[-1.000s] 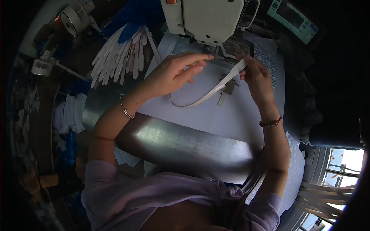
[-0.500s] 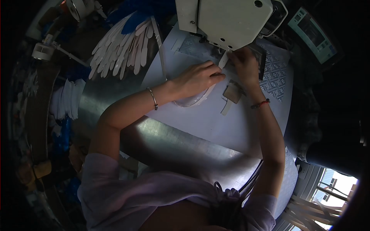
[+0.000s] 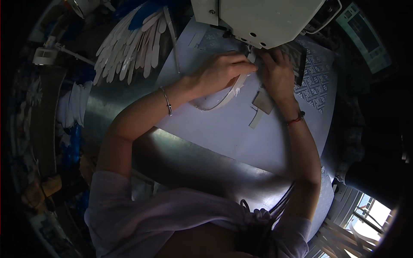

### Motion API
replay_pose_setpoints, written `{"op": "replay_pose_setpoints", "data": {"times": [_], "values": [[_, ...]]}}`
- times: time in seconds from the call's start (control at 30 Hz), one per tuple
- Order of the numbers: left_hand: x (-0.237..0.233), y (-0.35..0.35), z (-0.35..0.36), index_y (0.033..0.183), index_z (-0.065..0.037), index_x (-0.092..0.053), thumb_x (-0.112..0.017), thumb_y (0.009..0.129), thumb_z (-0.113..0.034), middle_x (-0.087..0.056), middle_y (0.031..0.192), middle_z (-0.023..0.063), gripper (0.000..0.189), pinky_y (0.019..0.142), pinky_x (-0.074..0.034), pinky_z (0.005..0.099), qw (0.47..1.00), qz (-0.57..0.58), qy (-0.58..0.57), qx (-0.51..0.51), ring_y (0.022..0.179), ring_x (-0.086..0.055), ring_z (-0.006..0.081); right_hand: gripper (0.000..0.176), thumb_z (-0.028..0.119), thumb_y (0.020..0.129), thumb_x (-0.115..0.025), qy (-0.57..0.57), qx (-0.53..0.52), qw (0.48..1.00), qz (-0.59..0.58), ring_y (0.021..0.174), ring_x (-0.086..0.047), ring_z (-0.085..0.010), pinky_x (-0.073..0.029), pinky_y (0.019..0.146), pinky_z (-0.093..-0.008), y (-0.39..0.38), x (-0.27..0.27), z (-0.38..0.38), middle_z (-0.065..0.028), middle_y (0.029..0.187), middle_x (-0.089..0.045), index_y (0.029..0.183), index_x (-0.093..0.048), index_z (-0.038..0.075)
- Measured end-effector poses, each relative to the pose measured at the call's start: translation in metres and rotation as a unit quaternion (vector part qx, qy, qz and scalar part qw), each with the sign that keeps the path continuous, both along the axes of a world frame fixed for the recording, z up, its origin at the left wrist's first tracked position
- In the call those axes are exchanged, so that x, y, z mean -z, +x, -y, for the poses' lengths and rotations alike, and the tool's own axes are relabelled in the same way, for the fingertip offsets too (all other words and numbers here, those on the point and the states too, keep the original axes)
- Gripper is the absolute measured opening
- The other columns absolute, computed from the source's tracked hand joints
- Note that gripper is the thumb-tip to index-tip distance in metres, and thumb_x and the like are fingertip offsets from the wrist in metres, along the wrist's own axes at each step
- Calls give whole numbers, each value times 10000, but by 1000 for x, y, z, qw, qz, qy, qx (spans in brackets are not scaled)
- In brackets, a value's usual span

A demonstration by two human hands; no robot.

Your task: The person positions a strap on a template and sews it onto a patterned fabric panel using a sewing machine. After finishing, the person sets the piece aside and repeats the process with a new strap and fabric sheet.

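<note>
We point the strap up at the machine, its length curving lower-left; left hand pinched on it, right hand curled, grip unclear.

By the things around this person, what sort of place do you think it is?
Most likely a sewing workshop: a machine head like an industrial sewing machine's stands over the white work surface, many pale strips are bunched at the left, and what looks like a control panel is at the right.
</note>
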State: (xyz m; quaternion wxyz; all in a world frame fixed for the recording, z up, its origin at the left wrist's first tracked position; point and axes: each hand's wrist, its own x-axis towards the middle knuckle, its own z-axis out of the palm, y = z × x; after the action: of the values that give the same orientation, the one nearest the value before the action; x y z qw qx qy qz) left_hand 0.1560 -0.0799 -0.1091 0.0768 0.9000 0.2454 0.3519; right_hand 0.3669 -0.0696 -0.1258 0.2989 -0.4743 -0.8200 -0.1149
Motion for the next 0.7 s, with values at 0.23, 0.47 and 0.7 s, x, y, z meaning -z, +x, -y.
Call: {"op": "replay_pose_setpoints", "data": {"times": [0.23, 0.47, 0.7], "values": [[0, 0, -2, 1044, -39, -696, -664, 745, 88, -668, 945, 92, 327, 739, -574, 345, 999, 16, -32, -8, 835, -669, 264, 372, 94, 776, -658, -6, -22, 1000, -19, 966, -588, -269, -476, 848, -407, 1, 1, -1, -20, 1061, -625, 1134, -695, 190], [-4, 2, -2, 1039, -44, -703, -694, 749, 67, -683, 964, 99, 311, 733, -582, 328, 998, 56, -22, -5, 858, -684, 260, 333, 87, 773, -659, -14, 4, 999, -34, 974, -582, -264, -470, 845, -412, -1, 2, 0, -13, 1064, -622, 1090, -711, 177], [1, 3, -2, 1006, -41, -706, -692, 753, 41, -685, 945, 89, 267, 731, -571, 332, 999, 13, -27, -18, 848, -678, 258, 395, 73, 756, -664, -32, -22, 999, -22, 1001, -566, -247, -446, 884, -414, 3, 3, -2, 20, 1113, -635, 1134, -706, 181]]}}
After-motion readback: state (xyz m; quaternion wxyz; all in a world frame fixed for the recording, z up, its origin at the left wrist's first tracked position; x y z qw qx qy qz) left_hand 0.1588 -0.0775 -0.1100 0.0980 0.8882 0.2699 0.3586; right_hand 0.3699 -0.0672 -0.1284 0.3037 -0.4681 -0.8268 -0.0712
